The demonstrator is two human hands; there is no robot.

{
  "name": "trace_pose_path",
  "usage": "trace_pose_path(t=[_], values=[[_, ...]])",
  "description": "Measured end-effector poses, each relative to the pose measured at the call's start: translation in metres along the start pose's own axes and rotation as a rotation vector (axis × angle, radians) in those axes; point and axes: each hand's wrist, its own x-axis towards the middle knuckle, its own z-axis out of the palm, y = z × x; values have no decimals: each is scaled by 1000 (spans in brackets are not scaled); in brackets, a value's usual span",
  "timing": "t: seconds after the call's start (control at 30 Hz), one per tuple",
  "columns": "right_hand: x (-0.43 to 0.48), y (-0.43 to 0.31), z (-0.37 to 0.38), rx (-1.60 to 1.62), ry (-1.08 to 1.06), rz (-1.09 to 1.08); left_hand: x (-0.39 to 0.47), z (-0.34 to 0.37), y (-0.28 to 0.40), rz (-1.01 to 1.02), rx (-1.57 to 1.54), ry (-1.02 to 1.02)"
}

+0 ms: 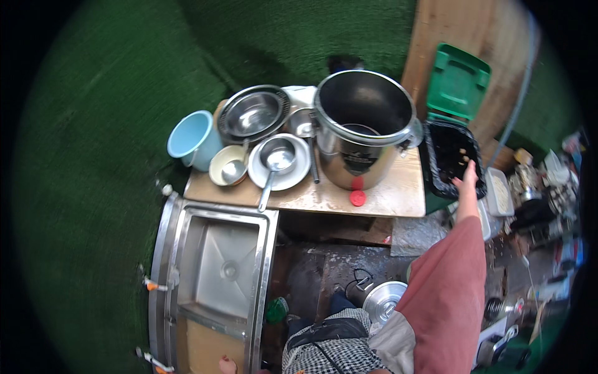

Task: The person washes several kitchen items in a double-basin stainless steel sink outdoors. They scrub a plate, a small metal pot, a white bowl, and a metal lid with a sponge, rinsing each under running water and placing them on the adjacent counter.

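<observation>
My right arm stretches out to a green waste bin lined with a black plastic bag [451, 187]. My right hand [468, 178] is over the bin's mouth, fingers apart and with nothing held. Several small pale scraps [463, 157] show just beyond the fingertips, against the dark liner; whether they are falling or lying there is unclear. The bin's green lid [460, 82] is tipped back. At the bottom edge, my left hand [228, 364] is only partly in view over a sink basin of cloudy brownish water [212, 343]; most of it is cut off.
A wooden table [317, 202] bears a large steel pot [369, 161], a red cap [358, 198], a saucepan [279, 156], bowls and a light-blue bucket [192, 138]. Beside the water is another steel sink basin [229, 262]. A lidded metal pot [385, 299] stands on the floor.
</observation>
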Motion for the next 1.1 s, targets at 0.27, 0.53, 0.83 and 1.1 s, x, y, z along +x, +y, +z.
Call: trace_pose_path(t=[0.27,0.53,0.83,1.1], values=[[-22,277,-12,149,-607,389,-88,-31,2,-346,69,-52],[-440,369,-22,-612,-1548,-195,-77,-17,-58,-644,-60,25],[-747,524,-109,-1012,-2269,-1376,56,81,-148,-625,-198,31],[-742,586,-136,-1387,-1938,-1664,107,145,-156,-583,-220,-641]])
